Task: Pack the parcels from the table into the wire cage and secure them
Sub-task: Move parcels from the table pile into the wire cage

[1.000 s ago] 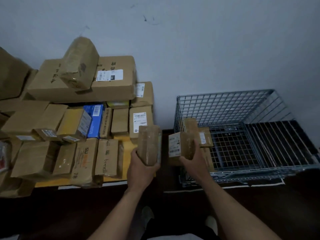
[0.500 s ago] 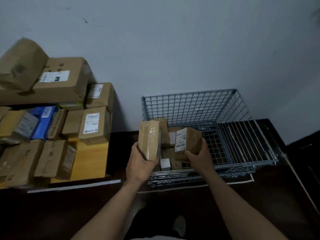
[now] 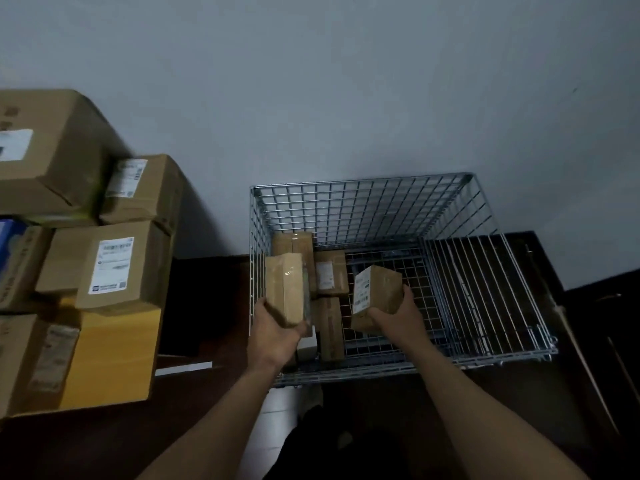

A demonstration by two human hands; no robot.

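My left hand [image 3: 275, 336] grips a tall taped brown parcel [image 3: 285, 287] upright over the left front corner of the wire cage [image 3: 363, 206]. My right hand [image 3: 398, 315] holds a smaller brown parcel with a white label [image 3: 377, 294] above the cage's middle front. Inside the cage, along its left side, lie several brown parcels [image 3: 330, 271] and a small white box [image 3: 307, 346]. More parcels [image 3: 114, 268] are stacked on the table at the left.
The right half of the cage floor [image 3: 478, 289] is bare wire. A grey wall rises behind the cage. A yellow box [image 3: 110, 358] stands at the table's near edge. Dark floor surrounds the cage, with thin sticks [image 3: 588, 372] at the right.
The view has swung right from the table to the cage. Both hands have carried their parcels over the cage, the right one further toward its middle.
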